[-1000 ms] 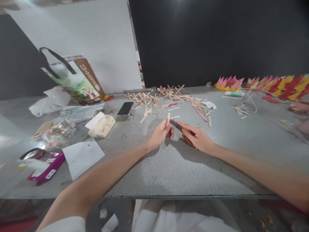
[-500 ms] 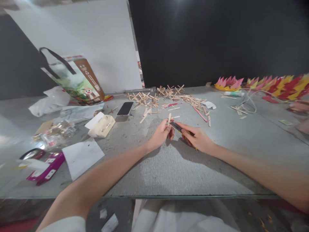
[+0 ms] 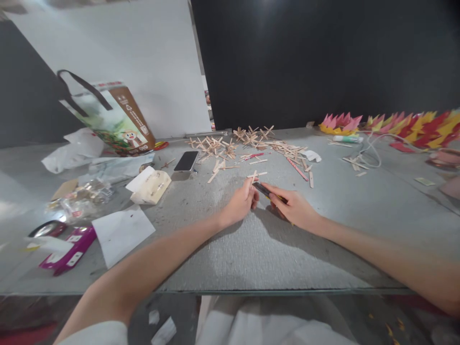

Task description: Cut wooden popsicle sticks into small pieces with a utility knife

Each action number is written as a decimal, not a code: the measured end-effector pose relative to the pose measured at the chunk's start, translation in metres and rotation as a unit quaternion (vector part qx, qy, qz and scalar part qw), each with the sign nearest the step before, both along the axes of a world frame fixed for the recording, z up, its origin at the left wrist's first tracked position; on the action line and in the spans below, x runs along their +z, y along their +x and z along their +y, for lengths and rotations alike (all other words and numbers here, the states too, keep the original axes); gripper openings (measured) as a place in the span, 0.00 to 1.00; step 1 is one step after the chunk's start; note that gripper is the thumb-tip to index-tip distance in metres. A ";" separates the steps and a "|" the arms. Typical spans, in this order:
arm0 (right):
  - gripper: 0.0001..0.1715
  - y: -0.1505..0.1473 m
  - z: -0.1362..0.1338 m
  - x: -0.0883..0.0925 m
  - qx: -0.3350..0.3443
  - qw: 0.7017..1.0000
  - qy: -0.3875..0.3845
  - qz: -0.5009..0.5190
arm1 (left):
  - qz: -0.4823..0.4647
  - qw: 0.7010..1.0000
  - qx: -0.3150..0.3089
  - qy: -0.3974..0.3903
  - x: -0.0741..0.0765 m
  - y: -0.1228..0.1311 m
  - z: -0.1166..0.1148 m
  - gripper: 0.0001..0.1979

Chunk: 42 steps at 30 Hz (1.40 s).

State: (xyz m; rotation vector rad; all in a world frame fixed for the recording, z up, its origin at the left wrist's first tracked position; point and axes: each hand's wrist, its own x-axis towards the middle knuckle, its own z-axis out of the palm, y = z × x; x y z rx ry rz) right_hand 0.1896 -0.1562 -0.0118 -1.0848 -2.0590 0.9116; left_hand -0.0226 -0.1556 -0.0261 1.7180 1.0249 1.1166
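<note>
My left hand (image 3: 241,202) is closed around a small wooden stick (image 3: 254,177), whose pale end sticks out above the fingers. My right hand (image 3: 293,206) grips a dark utility knife (image 3: 263,189) with some yellow on it. The knife's front end points left and meets the stick at my left fingertips; the exact contact is too small to make out. Both hands are just above the grey table (image 3: 230,258). Beyond them lie a pile of loose wooden sticks (image 3: 289,149) and several crossed-stick pieces (image 3: 215,146).
A phone (image 3: 186,161), an opened cream packet (image 3: 153,186), white paper (image 3: 124,234) and a purple packet (image 3: 70,251) lie to the left. A shopping bag (image 3: 118,120) stands behind them. Paper crowns (image 3: 339,124), a glue stick (image 3: 347,139) and a white cable (image 3: 377,155) are at the right.
The stick in my left hand has tilted and shows less above the fingers. My left fingers have shifted slightly around it. The knife stays close to the stick, its angle nearly the same.
</note>
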 end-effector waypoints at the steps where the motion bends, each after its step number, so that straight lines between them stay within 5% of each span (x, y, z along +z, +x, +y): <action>1: 0.33 0.000 0.000 0.000 0.004 1.000 -0.019 0.012 | -0.006 1.000 -0.001 -0.003 -0.001 0.000 0.000 0.20; 15: 0.39 -0.001 0.000 0.011 0.048 0.959 -0.239 0.146 | 0.017 1.000 -0.018 -0.018 -0.002 -0.002 0.005 0.18; 27: 0.33 -0.002 0.002 0.015 0.030 0.885 -0.382 0.265 | -0.007 1.000 -0.016 -0.017 0.001 -0.001 0.004 0.16; 36: 0.32 0.005 0.012 0.016 0.087 0.814 -0.483 0.312 | -0.031 0.999 -0.014 -0.028 0.004 0.000 0.001 0.14; 39: 0.31 0.005 0.013 0.014 0.094 0.826 -0.455 0.318 | -0.052 0.997 -0.017 -0.045 0.004 0.000 0.002 0.11; 42: 0.31 0.004 0.012 0.011 0.060 0.872 -0.369 0.315 | -0.071 0.995 -0.015 -0.063 0.003 0.001 0.004 0.08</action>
